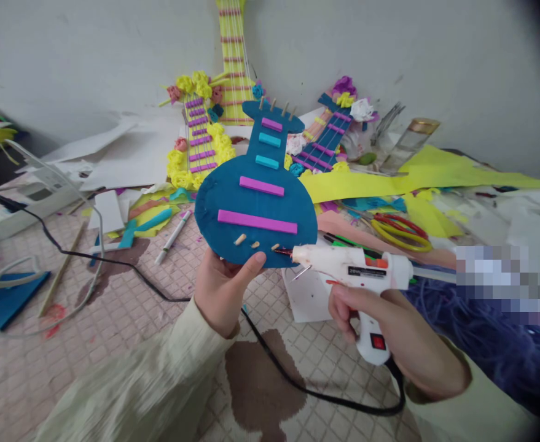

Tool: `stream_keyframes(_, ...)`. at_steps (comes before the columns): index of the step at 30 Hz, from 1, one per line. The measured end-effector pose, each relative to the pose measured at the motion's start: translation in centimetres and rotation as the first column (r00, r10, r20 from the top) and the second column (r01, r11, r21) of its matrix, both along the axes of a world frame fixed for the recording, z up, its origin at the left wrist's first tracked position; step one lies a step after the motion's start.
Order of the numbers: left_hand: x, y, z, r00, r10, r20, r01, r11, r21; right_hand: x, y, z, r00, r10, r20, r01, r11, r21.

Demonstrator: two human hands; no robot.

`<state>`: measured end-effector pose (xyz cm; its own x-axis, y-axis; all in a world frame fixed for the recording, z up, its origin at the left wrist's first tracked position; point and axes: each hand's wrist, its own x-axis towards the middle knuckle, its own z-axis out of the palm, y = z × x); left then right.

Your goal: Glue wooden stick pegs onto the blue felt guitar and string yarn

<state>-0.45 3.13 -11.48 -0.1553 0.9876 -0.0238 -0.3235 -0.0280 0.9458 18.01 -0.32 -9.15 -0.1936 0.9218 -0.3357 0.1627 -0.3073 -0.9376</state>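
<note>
Blue sheet: flat at far left (9, 304), crossed by a loop of white cable (101, 245).
Power strip: white (2, 224), on the tabletop, a black plug (9, 202) at its near end, black cord running right.
Wooden stick: thin (62, 270), lying aslant on the quilt-patterned tabletop (131, 344).
Marker: white barrel (172, 238), beside coloured paper scraps (152, 218).
Small yellow guitar model: purple bars, crumpled-paper flowers round its edge (219, 144); behind the worked piece.
Left hand: gripping the lower edge of the worked piece (223, 288), thumb in front, other fingers mostly hidden behind.
Blue guitar cutout: worked piece (255, 202), held up at centre, face to camera; three purple and two light-blue bars across it, short wooden pegs at head and lower body.
Tall yellow guitar neck: strung (233, 49), against the wall.
Blue guitar model: purple bars, paper flowers (327, 144), right of the cutout's neck.
Glue gun: white (368, 282), nozzle pointing left at the cutout's rightmost lower peg; contact cannot be told.
Right hand: closed round the glue gun's handle (399, 325), fingers at the trigger.
Scissors: red and yellow handles (401, 236), beyond the gun.
Glass jar: gold lid (410, 144), tilted, near yellow paper (458, 169).
Yarn: dark-blue heap (491, 356), at right.
</note>
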Motion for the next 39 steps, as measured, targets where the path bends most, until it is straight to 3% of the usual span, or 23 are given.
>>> stream_keyframes(20,-0.1,0.0,0.1,1.000,0.000,-0.018,0.000,1.000,-0.004,-0.1,-0.1,0.1,1.000,-0.012,0.014,0.012,1.000,-0.025)
stream_keyframes(29,-0.1,-0.1,0.2,0.997,0.048,-0.066,-0.048,0.999,-0.004,0.2,-0.1,0.2,0.998,-0.026,-0.055,0.024,0.999,-0.029)
stream_keyframes(35,-0.4,-0.1,0.4,0.997,0.019,-0.080,-0.012,0.996,0.086,0.9,0.1,0.6,0.996,-0.049,-0.078,0.047,0.999,-0.024)
stream_keyframes(39,-0.8,0.0,1.0,0.984,-0.065,-0.165,0.083,0.991,0.107,1.3,0.3,0.9,0.999,-0.020,-0.047,0.020,1.000,0.001)
